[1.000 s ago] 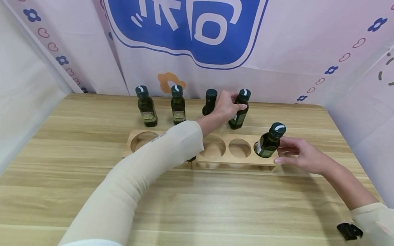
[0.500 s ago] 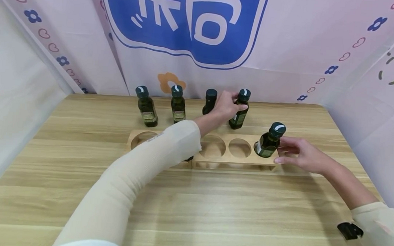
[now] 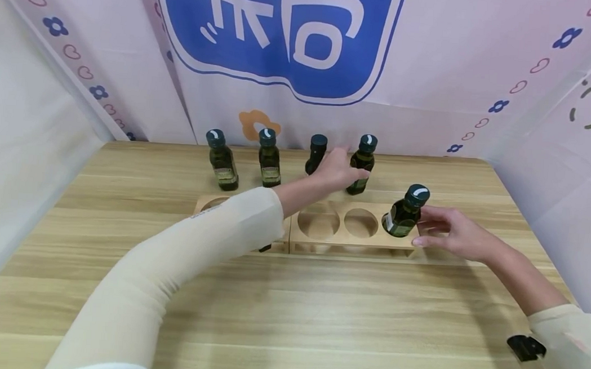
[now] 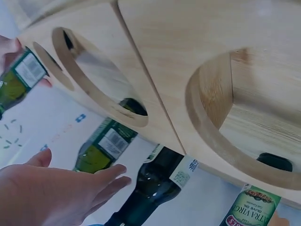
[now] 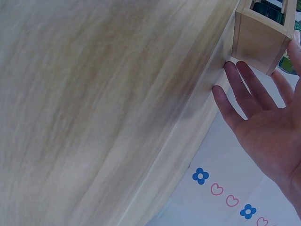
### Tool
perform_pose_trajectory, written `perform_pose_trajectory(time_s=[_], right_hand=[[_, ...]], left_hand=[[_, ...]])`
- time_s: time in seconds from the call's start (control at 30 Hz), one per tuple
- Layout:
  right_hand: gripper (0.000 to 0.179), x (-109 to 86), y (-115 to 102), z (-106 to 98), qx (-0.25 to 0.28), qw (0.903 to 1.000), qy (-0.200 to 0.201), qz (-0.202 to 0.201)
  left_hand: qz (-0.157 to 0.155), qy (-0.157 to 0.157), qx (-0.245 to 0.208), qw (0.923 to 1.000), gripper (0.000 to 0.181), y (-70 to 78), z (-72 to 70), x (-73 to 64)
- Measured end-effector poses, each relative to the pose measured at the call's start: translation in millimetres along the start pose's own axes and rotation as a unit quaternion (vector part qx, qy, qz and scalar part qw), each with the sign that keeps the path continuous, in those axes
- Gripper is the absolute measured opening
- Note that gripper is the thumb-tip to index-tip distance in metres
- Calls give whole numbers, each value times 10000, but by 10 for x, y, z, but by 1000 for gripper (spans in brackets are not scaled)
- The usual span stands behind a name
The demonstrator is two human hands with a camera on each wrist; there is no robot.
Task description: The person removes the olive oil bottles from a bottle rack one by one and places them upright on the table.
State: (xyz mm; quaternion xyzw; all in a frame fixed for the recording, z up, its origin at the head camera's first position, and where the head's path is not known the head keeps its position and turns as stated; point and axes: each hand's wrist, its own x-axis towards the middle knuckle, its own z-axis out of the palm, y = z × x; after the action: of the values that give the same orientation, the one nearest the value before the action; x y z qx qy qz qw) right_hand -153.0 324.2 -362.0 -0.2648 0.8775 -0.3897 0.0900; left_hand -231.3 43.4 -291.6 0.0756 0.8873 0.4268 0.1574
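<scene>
My left hand [image 3: 338, 170] is beside a dark green olive oil bottle [image 3: 363, 159] at the back right, fingers extended, not gripping it. In the left wrist view, the left hand [image 4: 56, 190] lies in front of that bottle [image 4: 101, 148], thumb apart from the fingers. At the right end of the wooden rack [image 3: 340, 239], my right hand [image 3: 457, 234] is near another olive oil bottle [image 3: 402, 213] that stands in the end hole. The right wrist view shows the right hand [image 5: 268, 127] with spread fingers by the rack's end [image 5: 258, 47]; whether it touches is unclear.
Behind the rack stand more bottles: one at the far left [image 3: 222, 166], one beside it [image 3: 269, 163], and a darker one [image 3: 316, 155] partly behind the left hand. Printed white cloth [image 3: 421, 124] hangs behind the wooden table [image 3: 348, 317]. The left sleeve covers part of the rack.
My left hand has let go of the back-right bottle, and its fingers have come off the cap. The left forearm has shifted leftward. The right hand and the bottles stay in place.
</scene>
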Motion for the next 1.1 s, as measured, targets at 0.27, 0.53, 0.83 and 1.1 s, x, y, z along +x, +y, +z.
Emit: perform_pose_trajectory(time_s=[0.27, 0.53, 0.83, 1.1], right_hand=[[52, 10, 16, 9, -19, 10000, -8, -44], [51, -5, 7, -11, -48, 10000, 30, -21], [52, -1, 22, -9, -29, 9999, 32, -132], [51, -3, 38, -8, 9, 9999, 30, -169]], left_hand=[[-74, -232, 33, 9997, 87, -23, -122, -226], [558, -896, -536, 9930, 57, -189, -333, -454], [1757, -1107, 827, 9747, 32, -549, -721, -692], [2273, -575, 1510, 9603, 33, -929, -1144, -826]])
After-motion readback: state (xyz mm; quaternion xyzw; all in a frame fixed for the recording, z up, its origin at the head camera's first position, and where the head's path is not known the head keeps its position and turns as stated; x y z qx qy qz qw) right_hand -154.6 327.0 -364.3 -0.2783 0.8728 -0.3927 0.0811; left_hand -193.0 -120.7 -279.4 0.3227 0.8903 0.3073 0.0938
